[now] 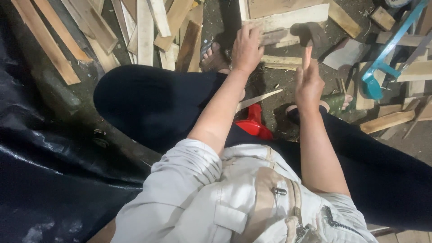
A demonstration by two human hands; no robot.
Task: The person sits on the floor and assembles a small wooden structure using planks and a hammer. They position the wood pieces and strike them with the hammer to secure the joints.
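Head cam, looking straight down from where I'm watching: left hand (246, 48) is clamped down on a short wood strip (275, 37) lying on the ground between the feet. Its long axis runs left-right across the picture, with the far end pointing right under a pale plank (288, 19). Right hand (308, 83) is raised just beside it, fingers closed round a wooden handle (307, 57) that points up and away; can't tell what's on the blurry end. Red stool (253, 123) sits under the knees, a blue saw frame (382, 63) lies off right, and scrap slats (144, 31) are piled top left.
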